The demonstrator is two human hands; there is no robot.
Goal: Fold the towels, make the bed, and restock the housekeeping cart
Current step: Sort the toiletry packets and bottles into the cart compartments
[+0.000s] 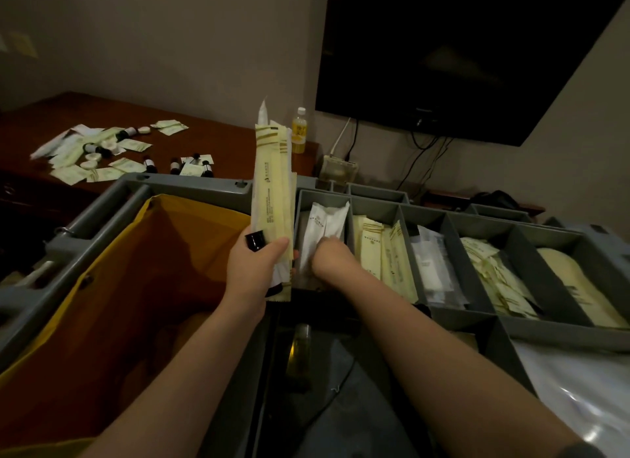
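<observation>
Gripping a bundle of yellow packets (272,184) upright at frame centre, the left hand (255,266) curls its fingers round them. The right hand (329,256) lies on white packets (324,225) in the leftmost compartment of the cart tray (545,331); I cannot tell how its blurred fingers are set.

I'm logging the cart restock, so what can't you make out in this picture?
Head view, right grip: fingertips blurred, buried among white packets.
Head view, yellow sachets in left grip: print too small.
Head view, yellow bag: bottom hidden by forearm, darkness.
</observation>
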